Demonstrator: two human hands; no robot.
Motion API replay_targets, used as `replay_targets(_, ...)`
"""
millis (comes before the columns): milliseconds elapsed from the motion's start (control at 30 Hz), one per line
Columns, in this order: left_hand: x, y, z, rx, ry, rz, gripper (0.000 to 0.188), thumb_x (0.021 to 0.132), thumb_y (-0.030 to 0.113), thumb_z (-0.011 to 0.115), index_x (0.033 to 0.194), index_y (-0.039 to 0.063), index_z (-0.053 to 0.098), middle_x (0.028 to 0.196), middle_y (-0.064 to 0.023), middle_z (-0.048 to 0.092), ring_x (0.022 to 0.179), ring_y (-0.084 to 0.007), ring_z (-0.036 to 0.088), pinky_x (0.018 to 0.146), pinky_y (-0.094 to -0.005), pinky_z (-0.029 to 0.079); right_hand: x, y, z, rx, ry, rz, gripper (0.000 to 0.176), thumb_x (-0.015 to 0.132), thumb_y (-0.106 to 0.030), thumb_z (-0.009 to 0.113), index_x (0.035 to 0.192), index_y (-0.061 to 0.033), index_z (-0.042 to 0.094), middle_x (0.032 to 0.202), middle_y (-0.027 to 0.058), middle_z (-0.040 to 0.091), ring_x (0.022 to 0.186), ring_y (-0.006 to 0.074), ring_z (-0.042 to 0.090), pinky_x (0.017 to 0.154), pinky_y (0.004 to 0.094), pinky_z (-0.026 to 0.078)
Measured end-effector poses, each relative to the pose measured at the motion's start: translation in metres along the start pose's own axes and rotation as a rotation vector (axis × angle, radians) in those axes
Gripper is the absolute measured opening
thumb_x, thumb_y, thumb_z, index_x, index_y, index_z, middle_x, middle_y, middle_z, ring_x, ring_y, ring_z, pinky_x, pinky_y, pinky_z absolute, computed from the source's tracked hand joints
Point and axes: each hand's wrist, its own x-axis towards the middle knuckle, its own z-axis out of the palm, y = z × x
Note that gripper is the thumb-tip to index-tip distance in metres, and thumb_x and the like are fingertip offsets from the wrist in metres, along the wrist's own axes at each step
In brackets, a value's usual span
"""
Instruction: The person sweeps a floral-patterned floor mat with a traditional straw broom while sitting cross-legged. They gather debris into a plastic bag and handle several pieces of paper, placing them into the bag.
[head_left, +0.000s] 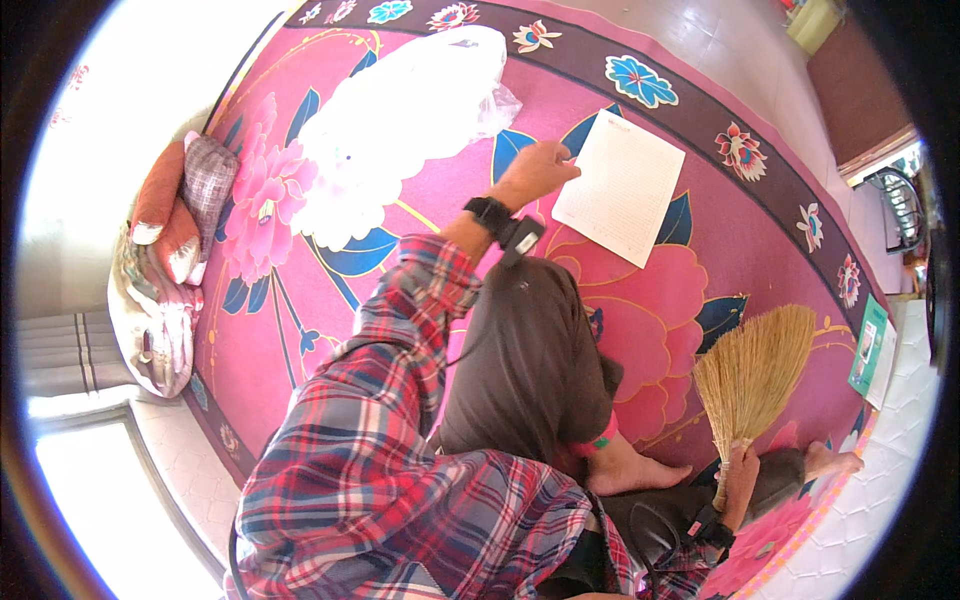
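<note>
A small straw broom (757, 367) is gripped near its base by my right hand (741, 476), low on the right beside my folded leg. Its bristles fan out upward over the pink floral mat (450, 199). My left hand (538, 174) reaches forward, fingers curled, to the left edge of a ruled white paper sheet or pad (622, 187). One fingertip meets or overlaps that edge; whether it grips the paper is unclear. Bands with small devices are on both wrists. The pad lies flat and slightly turned, with faint print along its top.
A bulky white plastic bag (420, 97) lies ahead to the left, overexposed. Pillows (206, 180) and folded bedding (154, 330) are piled at the left edge. A green-covered booklet (870, 352) rests at the mat's right edge. My bent knee (525, 337) rises between my arms.
</note>
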Motion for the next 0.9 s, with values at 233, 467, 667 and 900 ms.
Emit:
replay_targets(233,-0.002,-0.041,-0.159,-0.092,0.646,0.135,0.024,0.086,0.024,0.062,0.094,0.002,0.069,0.084,-0.0155,0.070,0.078,-0.0258,0.069,0.072,-0.0344,0.052,-0.011,-0.015,0.000,0.039,0.066,0.061,0.035,0.097,-0.033,0.047,0.094,-0.0002,0.058,0.066,0.0030,0.051,0.048,0.0116,0.049,0.041,0.0259,0.039)
replay_targets(467,0.055,-0.144,-0.206,0.698,0.023,-0.292,0.045,0.078,0.039,0.066,0.094,-0.003,0.069,0.094,-0.0253,0.066,0.095,-0.0366,0.064,0.083,-0.0421,0.049,-0.015,-0.024,0.007,0.030,0.068,0.089,0.033,0.097,-0.031,0.047,0.095,-0.0006,0.058,0.068,0.0024,0.052,0.049,0.0109,0.048,0.042,0.0253,0.039)
replay_targets(667,0.064,-0.155,-0.180,0.627,-0.056,-0.365,0.036,0.075,0.037,0.062,0.092,0.006,0.069,0.094,-0.0187,0.067,0.094,-0.0349,0.063,0.084,-0.0436,0.048,-0.009,-0.023,0.010,-0.044,0.021,0.052,0.031,0.095,-0.027,0.050,0.098,0.0026,0.057,0.073,0.0052,0.055,0.056,0.0128,0.052,0.043,0.0282,0.043)
replay_targets(900,0.034,-0.100,-0.206,0.797,0.374,-0.262,0.024,0.085,0.025,0.052,0.094,0.008,0.067,0.096,-0.0204,0.065,0.086,-0.0404,0.064,0.077,-0.0486,0.052,-0.011,-0.024,0.008,-0.014,0.048,0.123,0.032,0.095,-0.027,0.050,0.098,0.0039,0.058,0.074,0.0064,0.055,0.057,0.0139,0.052,0.045,0.0295,0.044)
